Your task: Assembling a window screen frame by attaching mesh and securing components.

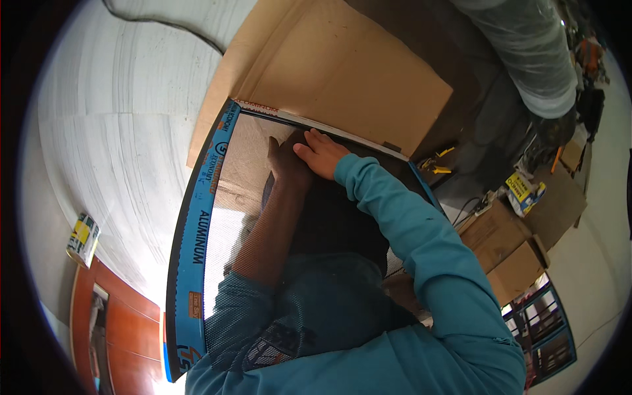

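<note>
A framed mesh screen [247, 174] stands in front of me, its blue-wrapped aluminum side bar [203, 217] on the left and a thin pale bar [342, 137] along the far edge. On my side of the dark mesh lies my right hand [322, 155], flat near the far bar, holding nothing. Seen dimly through the mesh, my left hand [291, 161] is behind it, thumb apart. The right hand partly covers its fingers. Both hands are at about the same spot, with the mesh between them.
Large cardboard [349, 72] stands behind the screen. Yellow-handled pliers [438, 161] lie right of it. Farther right are cardboard boxes [497, 230] and a plastic-wrapped roll [526, 59]. A tin can [83, 239] stands at the left, by a reddish-brown wooden piece [135, 322].
</note>
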`<action>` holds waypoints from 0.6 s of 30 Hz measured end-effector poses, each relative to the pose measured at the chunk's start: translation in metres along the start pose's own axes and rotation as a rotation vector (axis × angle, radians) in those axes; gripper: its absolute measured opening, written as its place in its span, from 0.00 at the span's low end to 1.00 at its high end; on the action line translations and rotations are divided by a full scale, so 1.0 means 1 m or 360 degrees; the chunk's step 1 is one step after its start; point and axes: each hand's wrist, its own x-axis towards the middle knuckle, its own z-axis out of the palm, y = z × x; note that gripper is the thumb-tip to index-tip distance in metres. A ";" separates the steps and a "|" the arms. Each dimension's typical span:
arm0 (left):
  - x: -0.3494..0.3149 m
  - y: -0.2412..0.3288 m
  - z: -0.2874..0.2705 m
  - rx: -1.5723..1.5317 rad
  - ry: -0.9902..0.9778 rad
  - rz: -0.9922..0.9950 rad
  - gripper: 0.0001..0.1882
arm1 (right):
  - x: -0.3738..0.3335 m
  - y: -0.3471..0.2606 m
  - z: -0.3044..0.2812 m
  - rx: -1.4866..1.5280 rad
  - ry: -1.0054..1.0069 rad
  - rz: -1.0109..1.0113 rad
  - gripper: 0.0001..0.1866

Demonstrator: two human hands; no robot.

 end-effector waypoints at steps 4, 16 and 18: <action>-0.002 -0.001 0.006 -0.0003 0.0027 -0.0053 0.42 | -0.001 0.001 -0.005 0.0033 -0.0003 -0.0007 0.45; 0.001 0.006 -0.008 0.0047 -0.0101 -0.0122 0.43 | -0.004 -0.012 -0.010 -0.0131 0.0000 0.0062 0.41; 0.002 0.009 -0.014 0.0034 -0.0170 -0.0124 0.42 | -0.006 -0.016 -0.006 -0.0128 0.0067 0.0027 0.41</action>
